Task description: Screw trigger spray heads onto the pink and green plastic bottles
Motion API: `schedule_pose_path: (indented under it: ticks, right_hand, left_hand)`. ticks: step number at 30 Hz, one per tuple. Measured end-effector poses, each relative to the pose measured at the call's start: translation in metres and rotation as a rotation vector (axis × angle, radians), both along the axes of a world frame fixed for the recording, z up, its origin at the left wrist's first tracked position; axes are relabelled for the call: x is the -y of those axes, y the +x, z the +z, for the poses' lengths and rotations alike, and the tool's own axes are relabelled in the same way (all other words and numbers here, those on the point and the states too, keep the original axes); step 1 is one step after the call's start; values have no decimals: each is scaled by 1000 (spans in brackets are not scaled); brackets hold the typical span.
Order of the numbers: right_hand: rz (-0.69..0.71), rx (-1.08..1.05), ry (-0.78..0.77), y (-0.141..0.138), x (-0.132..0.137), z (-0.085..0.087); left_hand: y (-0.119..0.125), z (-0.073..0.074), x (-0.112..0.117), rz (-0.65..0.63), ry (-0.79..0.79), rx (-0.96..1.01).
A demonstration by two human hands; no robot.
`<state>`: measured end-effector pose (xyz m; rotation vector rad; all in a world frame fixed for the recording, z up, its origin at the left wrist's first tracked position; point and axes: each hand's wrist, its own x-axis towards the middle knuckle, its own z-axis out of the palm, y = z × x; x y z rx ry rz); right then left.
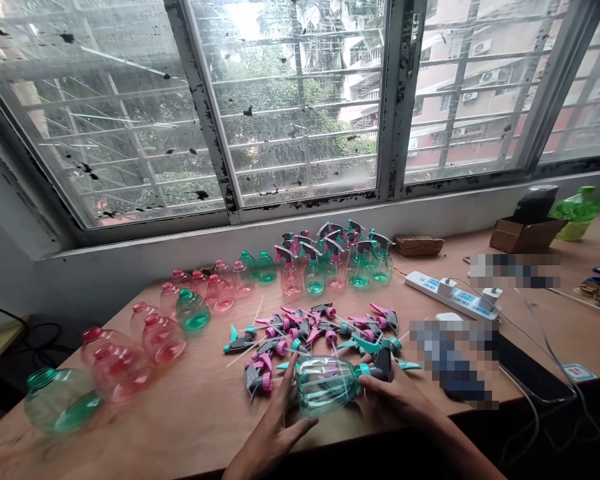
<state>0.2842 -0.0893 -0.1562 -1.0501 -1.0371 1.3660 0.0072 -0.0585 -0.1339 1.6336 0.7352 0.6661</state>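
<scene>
A clear green spray bottle (325,385) lies sideways just above the near table edge. My left hand (275,427) grips its base, fingers curled round it. My right hand (393,400) is closed round the bottle's neck, where a dark trigger head (383,365) with a green collar sits. Just beyond my hands lies a heap of loose pink, green and dark trigger heads (315,330) with thin white tubes.
Capless pink and green bottles (145,337) stand along the left of the wooden table (190,407). Finished spray bottles (335,263) cluster by the window sill. A white power strip (453,295), cables, a phone (525,370) and a cardboard box (523,233) lie to the right.
</scene>
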Motion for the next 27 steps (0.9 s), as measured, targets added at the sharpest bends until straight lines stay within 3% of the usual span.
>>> schedule_pose_path:
  ticks: [8, 12, 21, 27]
  right_hand:
    - [-31, 42, 25, 1, 1, 7]
    - [-36, 38, 12, 0, 0, 7]
    - [-7, -1, 3, 0, -1, -1]
    - [7, -10, -1, 1, -1, -3]
  left_hand:
    - [-9, -8, -1, 46, 30, -145]
    - [-7, -6, -1, 10, 94, -93]
    - [-12, -10, -3, 31, 8, -109]
    - [-8, -10, -2, -17, 57, -4]
